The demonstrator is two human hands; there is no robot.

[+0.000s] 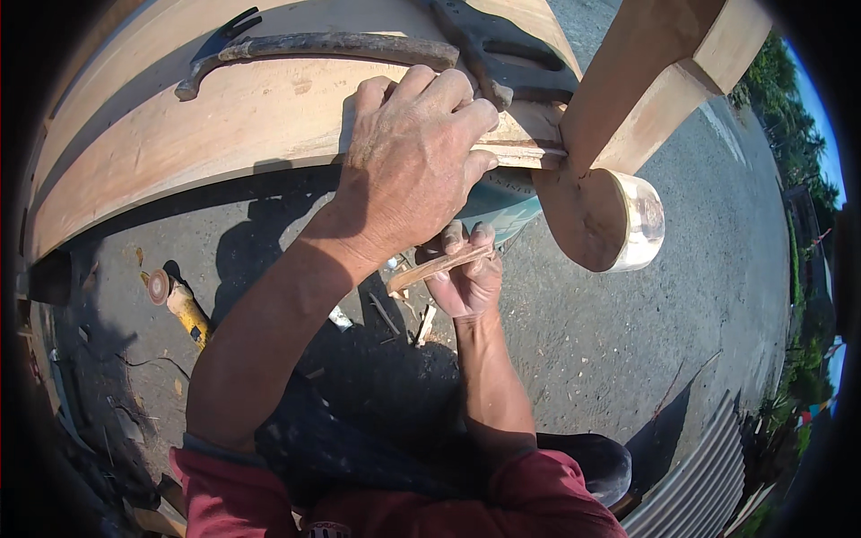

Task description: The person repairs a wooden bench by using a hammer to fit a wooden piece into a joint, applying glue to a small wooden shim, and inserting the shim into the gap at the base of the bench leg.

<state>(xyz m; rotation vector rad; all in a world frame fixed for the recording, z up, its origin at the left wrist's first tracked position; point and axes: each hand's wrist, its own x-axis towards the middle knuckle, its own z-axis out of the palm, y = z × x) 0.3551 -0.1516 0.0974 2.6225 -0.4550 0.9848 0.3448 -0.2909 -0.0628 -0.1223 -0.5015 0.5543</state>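
Note:
My left hand [413, 157] is closed over the near edge of a pale wooden board [269, 112], its fingers bent on the top and its thumb against a split strip along the edge. Below it, my right hand [466, 278] is turned palm up and pinches a thin brown wood sliver [439, 267] between thumb and fingers. A claw hammer [341, 47] with a worn handle lies on the board just beyond my left hand. To its right is a dark tool handle [507, 45] with a large grip opening, resembling a hand saw's; the rest of it is out of view.
At the right, a thick wooden post [659, 81] rises beside a rounded wooden end with a glossy rim [644, 224]. A turquoise container [507, 215] stands below the board. On the ground lie a yellow angle grinder [188, 314], wood scraps [426, 325] and a corrugated sheet [695, 475].

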